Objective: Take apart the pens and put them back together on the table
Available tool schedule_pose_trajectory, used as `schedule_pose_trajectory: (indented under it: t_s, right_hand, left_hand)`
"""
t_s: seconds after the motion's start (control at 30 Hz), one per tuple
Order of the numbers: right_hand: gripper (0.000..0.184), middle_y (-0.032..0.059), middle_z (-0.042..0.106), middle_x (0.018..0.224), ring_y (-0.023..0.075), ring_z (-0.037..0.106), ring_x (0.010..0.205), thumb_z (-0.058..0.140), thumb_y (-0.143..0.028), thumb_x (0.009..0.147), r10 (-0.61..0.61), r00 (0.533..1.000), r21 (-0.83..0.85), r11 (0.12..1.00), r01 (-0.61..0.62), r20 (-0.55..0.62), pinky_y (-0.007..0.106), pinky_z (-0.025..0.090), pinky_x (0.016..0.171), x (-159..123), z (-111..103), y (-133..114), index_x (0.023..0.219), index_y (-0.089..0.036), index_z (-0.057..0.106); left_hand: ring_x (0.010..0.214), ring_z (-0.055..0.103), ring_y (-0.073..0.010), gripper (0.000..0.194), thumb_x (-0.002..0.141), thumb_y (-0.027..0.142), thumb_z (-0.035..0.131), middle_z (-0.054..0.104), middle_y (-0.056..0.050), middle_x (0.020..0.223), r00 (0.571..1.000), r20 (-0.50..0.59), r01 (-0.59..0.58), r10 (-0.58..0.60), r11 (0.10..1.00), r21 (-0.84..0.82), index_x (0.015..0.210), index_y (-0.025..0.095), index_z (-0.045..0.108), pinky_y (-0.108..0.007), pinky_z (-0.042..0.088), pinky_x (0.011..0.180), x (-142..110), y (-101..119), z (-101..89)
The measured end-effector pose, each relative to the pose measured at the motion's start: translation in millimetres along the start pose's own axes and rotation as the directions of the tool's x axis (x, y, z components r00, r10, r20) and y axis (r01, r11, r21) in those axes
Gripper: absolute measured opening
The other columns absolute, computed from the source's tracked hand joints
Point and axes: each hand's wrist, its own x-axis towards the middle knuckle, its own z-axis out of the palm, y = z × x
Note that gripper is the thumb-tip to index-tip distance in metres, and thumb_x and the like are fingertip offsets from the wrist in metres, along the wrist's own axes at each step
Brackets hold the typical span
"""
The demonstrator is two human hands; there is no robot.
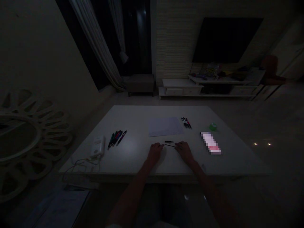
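Note:
Low over the near part of the white table point(137, 158), my right hand point(184, 152) pinches the right end of a thin dark rod point(169, 145), slim like a pen refill. My left hand point(155, 152) has its fingers drawn together at the rod's other end; what its fingertips grip is too small and dark to make out. Just beyond the rod lies a short dark pen part point(168, 141), perhaps a barrel or cap. A sheet of white paper point(165, 126) is flat on the table behind it.
Several pens point(117, 138) lie at the left, near a white device point(97, 146) with cables. More pens point(186, 123) lie right of the paper. A green-lidded container point(213, 126) and a lit phone point(211, 143) are farther right. The room is dim.

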Motion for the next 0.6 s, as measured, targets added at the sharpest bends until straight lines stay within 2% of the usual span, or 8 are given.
schedule_pose_trajectory:
  t_s: [0.1,0.23,0.33,0.4,0.5,0.6]
  right_hand:
    - [0.027,0.0105,0.063,0.101,0.0228,0.054,0.097,0.054,-0.032,0.084,-0.023,0.999,-0.03,0.999,0.022,-0.036,0.038,0.045,0.087,-13.4,-11.5,1.1,0.101,-0.02,0.07]
    - [0.029,0.0117,0.062,0.109,0.0243,0.053,0.104,0.048,-0.029,0.087,-0.06,0.996,-0.15,0.987,0.049,-0.066,0.04,0.043,0.09,-34.3,-22.8,6.5,0.106,-0.02,0.068]
    - [0.034,0.0117,0.059,0.118,0.0254,0.05,0.113,0.044,-0.03,0.089,-0.063,0.995,-0.244,0.969,0.042,-0.079,0.042,0.041,0.094,-47.6,-25.5,11.6,0.115,-0.02,0.063]
    - [0.037,0.0113,0.057,0.124,0.0252,0.048,0.118,0.041,-0.031,0.09,-0.048,0.996,-0.295,0.955,0.022,-0.081,0.043,0.04,0.097,-55.3,-27.2,15.2,0.121,-0.021,0.059]
    - [0.042,0.0126,0.053,0.131,0.0255,0.044,0.125,0.039,-0.034,0.091,-0.029,0.997,-0.372,0.928,0.002,-0.065,0.044,0.036,0.101,-67.1,-32.4,21.4,0.127,-0.018,0.053]
    - [0.047,0.0132,0.047,0.138,0.0266,0.037,0.131,0.036,-0.038,0.091,0.008,0.999,-0.446,0.895,-0.023,-0.036,0.047,0.03,0.105,-79.0,-40.3,27.9,0.13,-0.017,0.05]
  left_hand:
    - [0.098,0.051,-0.0176,0.05,0.083,0.005,0.045,0.056,-0.007,0.109,0.996,0.032,-0.088,0.087,0.996,0.014,0.13,0.024,0.047,-0.034,0.04,0.088,-0.2,1.0,0.6]
    - [0.099,0.051,-0.0176,0.049,0.085,0.009,0.046,0.057,-0.007,0.109,0.98,0.074,-0.187,0.186,0.982,0.012,0.131,0.026,0.045,-0.034,0.042,0.089,6.9,13.3,2.9]
    - [0.098,0.053,-0.0176,0.046,0.086,0.011,0.048,0.059,-0.006,0.106,0.974,0.037,-0.222,0.222,0.975,0.003,0.13,0.025,0.047,-0.033,0.044,0.088,12.7,24.7,10.4]
    - [0.098,0.054,-0.0176,0.042,0.087,0.013,0.048,0.06,-0.006,0.105,0.979,-0.026,-0.202,0.202,0.979,-0.01,0.128,0.023,0.049,-0.032,0.045,0.088,12.5,27.1,16.0]
    - [0.103,0.055,-0.0181,0.04,0.087,0.016,0.049,0.061,-0.007,0.11,0.982,-0.108,-0.158,0.154,0.987,-0.027,0.127,0.021,0.049,-0.034,0.045,0.091,1.9,14.9,18.1]
    - [0.107,0.055,-0.0192,0.041,0.087,0.016,0.047,0.061,-0.008,0.115,0.985,-0.162,-0.059,0.055,0.998,-0.018,0.127,0.021,0.049,-0.037,0.044,0.094,-22.6,-17.8,6.9]
